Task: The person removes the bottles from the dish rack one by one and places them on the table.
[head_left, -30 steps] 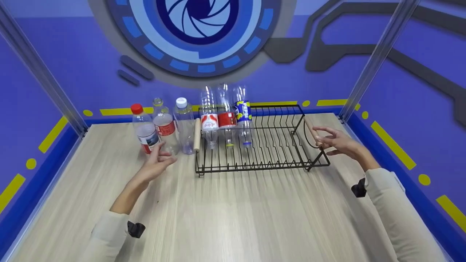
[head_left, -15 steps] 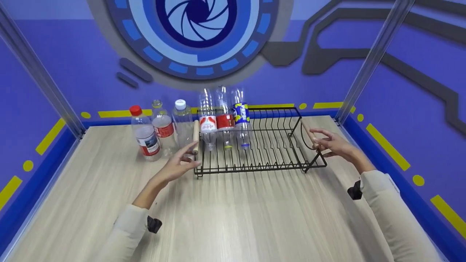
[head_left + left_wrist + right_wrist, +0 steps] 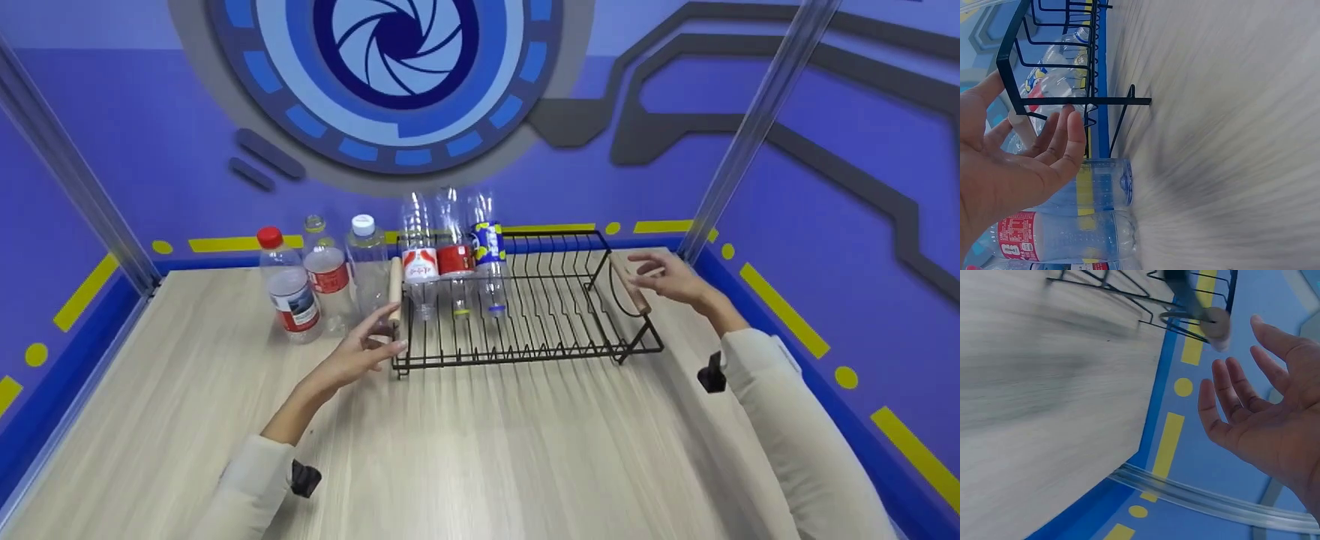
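My left hand [image 3: 352, 360] holds the left end of a black wire dish rack [image 3: 529, 362], thumb at its front corner and fingers at the wooden handle [image 3: 395, 281]. In the left wrist view, the thumb passes behind the frame while the other fingers bend in front. My right hand [image 3: 671, 279] is spread, just off the right wooden handle [image 3: 630, 285]; a gap separates them in the right wrist view. Inside the rack, three clear plastic bottles lean upside down: one with a white-and-red label [image 3: 420, 264], one red [image 3: 455, 259], one blue-and-yellow [image 3: 488, 243].
Left of the rack, three bottles stand upright on the wooden table [image 3: 480, 450]: one red-capped [image 3: 294, 304], one capless with a red label [image 3: 328, 282], one white-capped [image 3: 367, 262]. Blue panel walls [image 3: 150, 150] enclose the table at back and sides.
My left hand has come right from beside the standing bottles to the rack's left handle. My right hand has let go of the right handle and lifted slightly off it.
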Motion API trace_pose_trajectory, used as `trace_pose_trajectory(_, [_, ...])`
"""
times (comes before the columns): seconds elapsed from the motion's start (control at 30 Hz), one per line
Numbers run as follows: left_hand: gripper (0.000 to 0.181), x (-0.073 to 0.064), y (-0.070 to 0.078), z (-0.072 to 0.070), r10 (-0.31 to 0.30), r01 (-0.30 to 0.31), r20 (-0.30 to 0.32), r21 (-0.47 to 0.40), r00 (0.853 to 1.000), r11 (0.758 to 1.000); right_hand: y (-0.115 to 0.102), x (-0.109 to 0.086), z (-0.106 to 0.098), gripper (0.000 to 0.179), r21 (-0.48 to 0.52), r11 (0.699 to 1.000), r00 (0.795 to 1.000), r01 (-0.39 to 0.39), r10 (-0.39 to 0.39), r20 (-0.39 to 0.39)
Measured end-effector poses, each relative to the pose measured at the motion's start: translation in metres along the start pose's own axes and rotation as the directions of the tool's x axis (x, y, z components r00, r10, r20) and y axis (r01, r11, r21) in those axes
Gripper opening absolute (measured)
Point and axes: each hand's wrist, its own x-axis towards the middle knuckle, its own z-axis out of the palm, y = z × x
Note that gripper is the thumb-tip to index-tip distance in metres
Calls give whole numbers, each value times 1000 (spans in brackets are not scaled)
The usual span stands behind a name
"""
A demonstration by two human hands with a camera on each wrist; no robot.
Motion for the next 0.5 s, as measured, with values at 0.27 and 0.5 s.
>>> trace_pose_trajectory(0.27, [73,0,-2,0,-1,1,1,-18,1000,1000,-49,29,1,56,18,1000,996,18,-19,82])
trace_pose_trajectory(0.5, [71,1,-5,-1,-8,8,-1,-26,1000,1000,-86,51,24,53,24,998,977,59,-62,203])
